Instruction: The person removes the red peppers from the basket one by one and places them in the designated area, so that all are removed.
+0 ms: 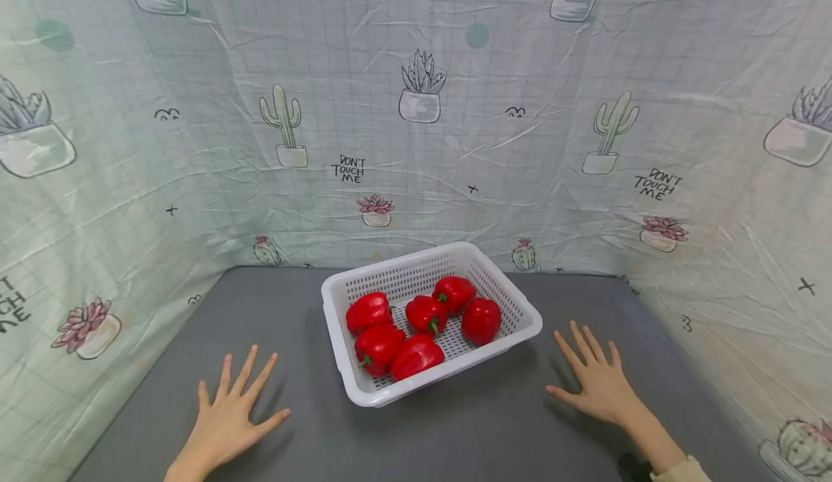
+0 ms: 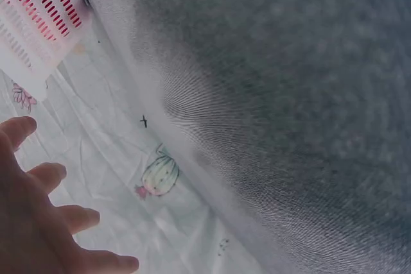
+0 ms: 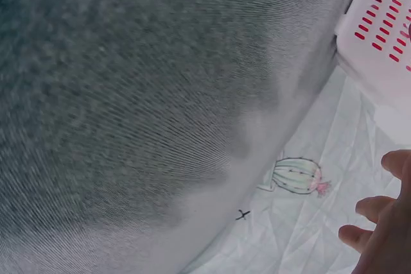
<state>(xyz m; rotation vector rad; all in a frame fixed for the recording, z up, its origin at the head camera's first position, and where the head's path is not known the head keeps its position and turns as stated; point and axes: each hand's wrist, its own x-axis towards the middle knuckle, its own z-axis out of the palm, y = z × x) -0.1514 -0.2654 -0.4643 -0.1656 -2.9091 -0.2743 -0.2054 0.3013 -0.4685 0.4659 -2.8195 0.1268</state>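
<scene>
A white slotted plastic basket (image 1: 448, 375) sits at an angle on the grey table, with several red bell peppers (image 1: 481, 321) lying inside it. To the basket's left, the left hand (image 1: 225, 418) is spread palm down, its fingers straight and nothing in it. On the other side the right hand (image 1: 599, 383) is spread the same way, closer to the basket's right corner, also holding nothing. In the left wrist view the left hand's fingers (image 2: 77, 219) point toward the basket's wall (image 2: 38, 30). The right wrist view has the basket's slotted side (image 3: 379, 43) above the right hand's fingers (image 3: 356, 237).
A grey tabletop (image 1: 481, 431) spreads beneath the basket and both hands. Wrinkled fabric printed with cacti and lettering (image 1: 416, 149) hangs behind the table and along both sides. A dark band (image 1: 633, 466) shows at the right wrist, beside a pale sleeve (image 1: 682, 471).
</scene>
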